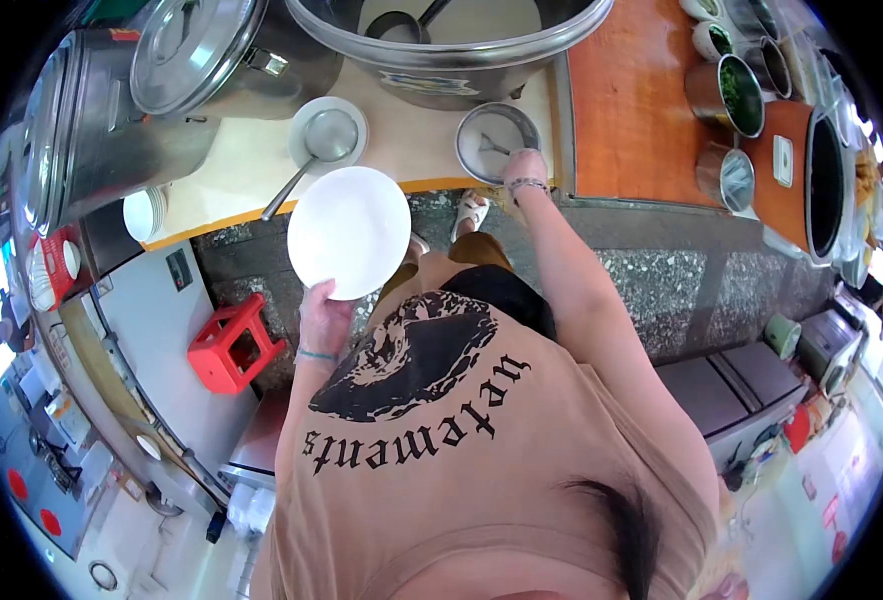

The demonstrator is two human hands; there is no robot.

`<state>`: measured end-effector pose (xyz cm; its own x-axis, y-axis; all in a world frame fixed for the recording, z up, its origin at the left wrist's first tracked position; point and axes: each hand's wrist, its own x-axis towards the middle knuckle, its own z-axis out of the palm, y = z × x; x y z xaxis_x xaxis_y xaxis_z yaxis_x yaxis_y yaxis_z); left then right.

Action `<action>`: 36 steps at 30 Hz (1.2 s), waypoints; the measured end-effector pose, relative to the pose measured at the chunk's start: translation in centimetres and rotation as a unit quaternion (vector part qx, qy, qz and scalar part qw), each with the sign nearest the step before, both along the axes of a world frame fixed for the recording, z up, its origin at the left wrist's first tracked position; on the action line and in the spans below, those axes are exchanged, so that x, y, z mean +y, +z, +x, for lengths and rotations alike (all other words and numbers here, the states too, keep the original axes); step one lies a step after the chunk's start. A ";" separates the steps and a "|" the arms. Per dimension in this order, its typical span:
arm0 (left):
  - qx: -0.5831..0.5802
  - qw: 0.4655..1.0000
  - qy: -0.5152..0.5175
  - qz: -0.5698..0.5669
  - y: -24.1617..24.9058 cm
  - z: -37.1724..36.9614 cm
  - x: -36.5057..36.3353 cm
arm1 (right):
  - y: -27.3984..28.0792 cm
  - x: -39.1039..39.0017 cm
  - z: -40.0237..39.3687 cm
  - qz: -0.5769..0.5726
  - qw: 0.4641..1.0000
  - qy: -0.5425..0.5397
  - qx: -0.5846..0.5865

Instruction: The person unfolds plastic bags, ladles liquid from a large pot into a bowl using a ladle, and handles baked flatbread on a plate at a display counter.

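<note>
My left hand (pixel 328 318) grips the near edge of a round white plate (pixel 350 232), held in front of the counter. My right hand (pixel 524 168) is closed at the rim of a metal bowl (pixel 534 128) with white liquid inside. From that hand a spoon (pixel 494 146) reaches into the bowl. Just beyond the plate, a ladle (pixel 330 137) rests in a white bowl (pixel 300 112), its handle jutting past the counter edge. A large steel pot (pixel 452 70) stands behind the metal bowl, holding pale liquid and a dark ladle (pixel 398 26).
Lidded steel pots (pixel 187 60) and stacked white bowls (pixel 146 214) occupy the counter's left. On the right, an orange-brown board (pixel 627 110) borders metal cups, one with chopped greens (pixel 730 92). A red stool (pixel 230 345) stands on the floor at left.
</note>
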<state>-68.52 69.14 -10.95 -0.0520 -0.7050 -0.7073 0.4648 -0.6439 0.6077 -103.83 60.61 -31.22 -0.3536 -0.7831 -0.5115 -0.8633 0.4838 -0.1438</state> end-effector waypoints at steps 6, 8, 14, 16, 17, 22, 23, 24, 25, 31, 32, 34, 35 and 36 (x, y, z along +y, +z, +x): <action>0.011 1.000 -0.015 -0.020 -0.8 -1.3 -1.1 | -5.5 1.2 -0.9 -0.044 0.936 -0.268 -0.224; 0.011 0.999 -0.023 -0.023 -1.8 -2.0 -1.7 | -2.4 1.0 -0.9 -0.073 0.858 -0.405 -0.307; 0.012 0.998 -0.066 -0.014 -6.4 -4.6 -4.6 | 9.0 2.7 -1.7 -0.145 0.793 -0.437 -0.398; -0.052 0.993 -0.105 0.003 -7.5 -5.9 -5.6 | 11.6 3.6 -1.9 -0.165 0.802 -0.375 -0.434; -0.053 0.994 -0.100 0.003 -7.9 -6.6 -6.0 | 12.9 4.2 -1.3 -0.162 0.804 -0.372 -0.436; -0.055 0.984 -0.172 -0.002 -9.2 -8.8 -7.1 | 15.6 4.7 0.4 -0.335 0.933 0.067 -0.115; -0.056 0.984 -0.169 -0.004 -9.3 -8.9 -7.1 | 16.1 4.7 0.0 -0.300 0.937 -0.006 -0.177; -0.046 0.986 -0.162 0.003 -9.2 -9.0 -7.1 | 16.7 4.6 -0.4 -0.301 0.937 -0.003 -0.178; -0.036 0.987 -0.155 0.009 -9.1 -9.1 -7.0 | 17.2 4.5 -1.0 -0.288 0.932 -0.072 -0.209; 0.019 0.997 -0.059 -0.037 -6.8 -7.3 -5.2 | 7.5 1.6 -6.8 -0.164 0.970 -0.084 -0.161; 0.021 0.997 -0.052 -0.046 -6.1 -6.9 -4.9 | 8.0 0.8 -7.0 -0.171 0.969 -0.075 -0.159; 0.010 0.998 -0.050 -0.024 -3.8 -5.7 -4.2 | 10.1 -0.7 -5.6 -0.128 0.988 -0.072 -0.036; 0.010 0.998 -0.046 -0.031 -2.9 -5.1 -3.6 | 13.6 -1.1 -5.1 -0.125 0.988 -0.092 -0.023; 0.018 0.998 -0.027 -0.049 -2.0 -4.5 -3.1 | 16.0 -1.6 -5.5 -0.132 0.987 -0.089 -0.023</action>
